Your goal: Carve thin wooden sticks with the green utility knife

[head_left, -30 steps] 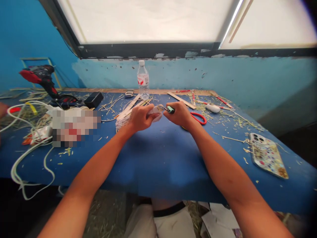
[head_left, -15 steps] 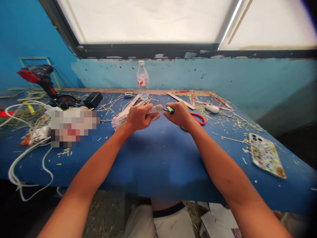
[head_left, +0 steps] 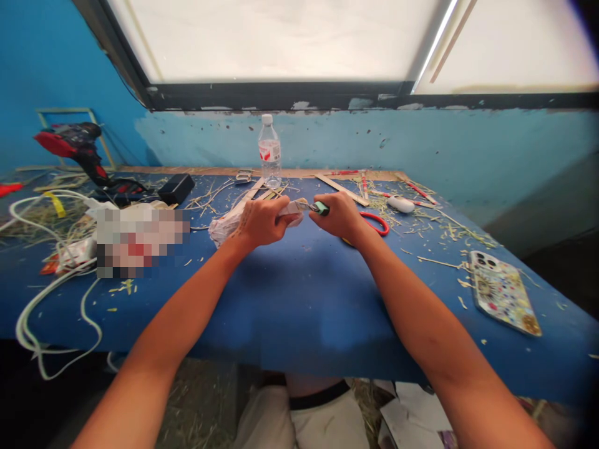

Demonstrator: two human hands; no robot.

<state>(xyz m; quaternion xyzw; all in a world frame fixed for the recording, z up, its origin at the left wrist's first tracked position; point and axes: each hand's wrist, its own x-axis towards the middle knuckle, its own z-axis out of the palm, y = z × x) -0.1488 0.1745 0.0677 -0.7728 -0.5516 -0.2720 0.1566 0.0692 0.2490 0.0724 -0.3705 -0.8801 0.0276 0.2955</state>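
My left hand (head_left: 266, 221) is closed round a pale, plastic-wrapped bundle (head_left: 224, 228), whose narrow end sticks out past the thumb. A small tool with a green handle (head_left: 322, 208) and a metal tip is gripped in my right hand (head_left: 337, 215). Its tip meets the bundle's end between the two hands; whether it is a knife or pliers I cannot tell. Just behind my right wrist lies a tool with a red loop handle (head_left: 378, 224), partly covered by the arm.
A water bottle (head_left: 269, 153) stands at the back of the blue table (head_left: 304, 312). To the left are a cordless drill (head_left: 79, 149), a black box (head_left: 176, 188) and white cables (head_left: 28, 312). A phone (head_left: 505, 293), a white computer mouse (head_left: 401, 204) and straw scraps are on the right.
Both hands keep almost the same place and hold. A red thing at the far left edge now appears higher.
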